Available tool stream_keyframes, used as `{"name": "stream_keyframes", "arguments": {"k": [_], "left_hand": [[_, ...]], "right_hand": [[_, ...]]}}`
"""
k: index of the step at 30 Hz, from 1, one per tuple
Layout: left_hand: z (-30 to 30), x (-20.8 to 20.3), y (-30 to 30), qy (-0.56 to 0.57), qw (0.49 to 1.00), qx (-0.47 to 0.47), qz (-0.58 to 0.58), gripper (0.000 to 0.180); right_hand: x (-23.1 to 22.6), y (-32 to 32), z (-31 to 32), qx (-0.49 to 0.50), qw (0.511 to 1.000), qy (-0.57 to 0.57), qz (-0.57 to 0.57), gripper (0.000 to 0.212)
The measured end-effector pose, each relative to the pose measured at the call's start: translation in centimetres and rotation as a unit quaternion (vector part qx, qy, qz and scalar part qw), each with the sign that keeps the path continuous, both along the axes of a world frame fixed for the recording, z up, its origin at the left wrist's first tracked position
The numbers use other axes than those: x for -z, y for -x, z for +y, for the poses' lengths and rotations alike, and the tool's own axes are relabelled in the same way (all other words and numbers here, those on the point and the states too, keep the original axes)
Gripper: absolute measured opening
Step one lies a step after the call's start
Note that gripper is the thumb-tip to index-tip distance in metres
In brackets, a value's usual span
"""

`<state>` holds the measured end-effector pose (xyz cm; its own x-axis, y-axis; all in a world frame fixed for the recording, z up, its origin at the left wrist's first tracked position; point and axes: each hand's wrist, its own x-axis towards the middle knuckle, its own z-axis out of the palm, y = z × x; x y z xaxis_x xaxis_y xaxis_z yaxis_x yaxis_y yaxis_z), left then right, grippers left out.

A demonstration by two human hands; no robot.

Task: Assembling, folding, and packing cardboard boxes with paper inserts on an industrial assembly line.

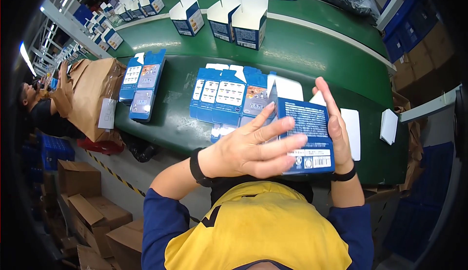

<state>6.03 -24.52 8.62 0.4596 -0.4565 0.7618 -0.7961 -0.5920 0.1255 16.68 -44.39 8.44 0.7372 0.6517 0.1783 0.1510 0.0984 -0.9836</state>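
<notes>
A blue printed carton (pixel 306 136) with raised white top flaps stands between my two hands near the front edge of the green table. My left hand (pixel 253 148) lies across its left side and front, with the fingers stretched and spread. Against the right side, my right hand (pixel 338 128) presses with a flat palm and its fingers pointing up. Together the palms hold the carton. Just left of it lies a pile of flattened blue cartons (pixel 222 94), partly covered by my left hand and the held carton. A white sheet (pixel 351 131) lies right beside my right hand.
Open-topped cartons (pixel 249 31) stand on the green conveyor (pixel 292 36) ahead. Another flat carton stack (pixel 144 85) lies left, near a big brown cardboard box (pixel 95 92). White folded paper (pixel 388 126) sits at the right. A co-worker (pixel 36 104) is at far left; empty boxes (pixel 97 216) cover the floor.
</notes>
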Motion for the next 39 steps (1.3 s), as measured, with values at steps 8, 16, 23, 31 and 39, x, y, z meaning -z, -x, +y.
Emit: {"name": "stream_keyframes", "arguments": {"k": [8,16,23,31,39], "left_hand": [[8.5,5.5,-1.7,0.038,0.914,-0.371,0.163,0.08],[6.9,8.6,-0.8,-0.088,0.751,-0.524,0.391,0.121],[7.9,8.7,-0.9,-0.007,0.703,-0.551,0.449,0.114],[6.5,7.5,-0.3,0.18,0.782,-0.49,0.341,0.082],[3.5,0.3,0.7,0.571,0.775,-0.089,0.257,0.069]], "right_hand": [[0.2,-8.9,6.9,-0.101,0.988,-0.002,0.112,0.107],[10.4,-21.6,14.4,0.135,0.938,0.176,-0.266,0.124],[9.4,-9.3,12.4,0.061,0.972,0.138,0.18,0.107],[6.5,0.5,8.5,0.007,0.967,-0.099,0.233,0.042],[2.8,5.8,5.2,-0.056,0.941,-0.066,-0.328,0.042]]}}
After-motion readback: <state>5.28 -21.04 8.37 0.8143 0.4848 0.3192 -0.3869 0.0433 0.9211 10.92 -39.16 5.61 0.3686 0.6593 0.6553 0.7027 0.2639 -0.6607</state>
